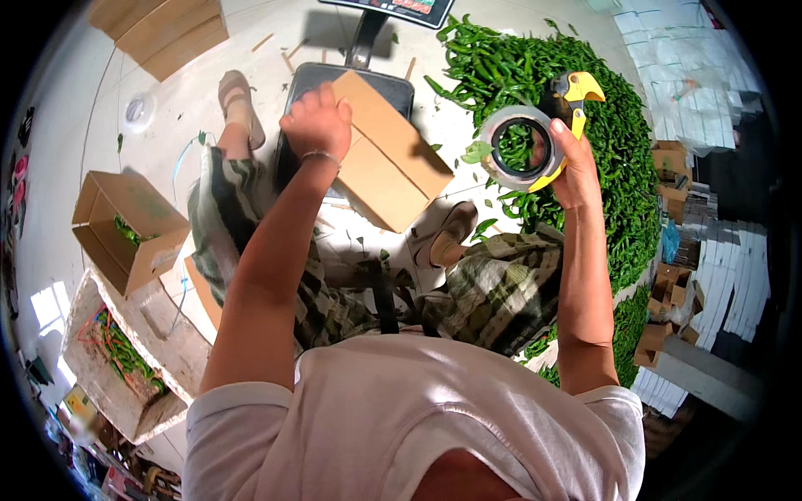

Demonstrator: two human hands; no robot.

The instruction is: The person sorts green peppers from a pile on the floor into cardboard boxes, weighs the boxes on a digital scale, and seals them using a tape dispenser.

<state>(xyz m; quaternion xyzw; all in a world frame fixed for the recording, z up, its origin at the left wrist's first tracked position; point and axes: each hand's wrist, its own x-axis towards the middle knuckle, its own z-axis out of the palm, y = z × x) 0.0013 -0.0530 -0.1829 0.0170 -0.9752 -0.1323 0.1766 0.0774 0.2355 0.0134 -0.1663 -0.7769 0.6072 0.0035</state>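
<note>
A closed cardboard box (391, 160) lies at a slant, partly over the black platform of a scale (395, 91). On its upper left end rests my left hand (319, 122), fingers bent over the edge; how firmly they grip is hard to tell. My right hand (573, 160) holds a yellow and black tape dispenser (581, 91) with a wide roll of clear tape (521, 149), to the right of the box. Behind the dispenser spreads a large heap of green chili peppers (617, 163). A green leaf (477, 152) shows at the roll's left edge.
An open cardboard box (156, 257) with a few peppers stands at left, by a worn foam box (178, 385) holding more. A loose tape roll (138, 112) and another carton (182, 37) lie on the floor further up. Stacked white boxes (717, 275) stand at right.
</note>
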